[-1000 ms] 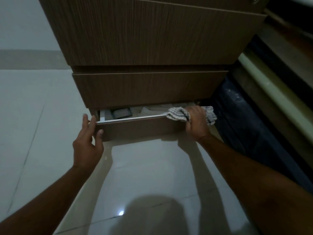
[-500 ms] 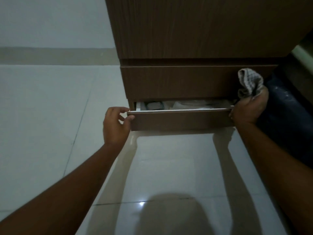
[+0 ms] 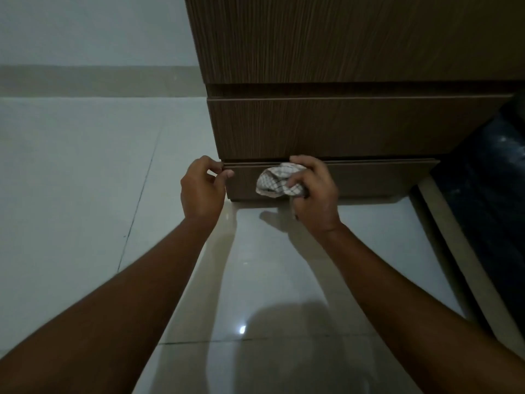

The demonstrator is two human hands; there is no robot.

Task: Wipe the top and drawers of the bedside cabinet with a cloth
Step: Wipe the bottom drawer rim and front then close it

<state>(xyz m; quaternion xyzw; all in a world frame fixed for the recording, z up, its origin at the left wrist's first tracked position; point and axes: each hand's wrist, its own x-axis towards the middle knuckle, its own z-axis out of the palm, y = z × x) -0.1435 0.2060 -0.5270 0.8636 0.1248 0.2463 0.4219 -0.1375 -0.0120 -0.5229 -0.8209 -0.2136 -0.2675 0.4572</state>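
The brown wood-grain bedside cabinet (image 3: 341, 46) fills the upper right, with its middle drawer (image 3: 355, 126) and low bottom drawer (image 3: 375, 179) both pushed in. My right hand (image 3: 315, 191) is shut on a bunched checked cloth (image 3: 277, 183) and presses it against the left part of the bottom drawer's front. My left hand (image 3: 201, 189) pinches the top left corner of that drawer front with thumb and fingers. The cabinet's top is out of view.
Glossy pale floor tiles (image 3: 85, 180) spread to the left and below the cabinet, up to a wall skirting (image 3: 99, 81). A dark blue bed side (image 3: 488, 180) with a pale frame rail (image 3: 454, 251) stands close on the right.
The bottom drawer, open a second ago, is now closed. My right hand with the cloth moved from the drawer's right end to its front face near the left. The view shifted left.
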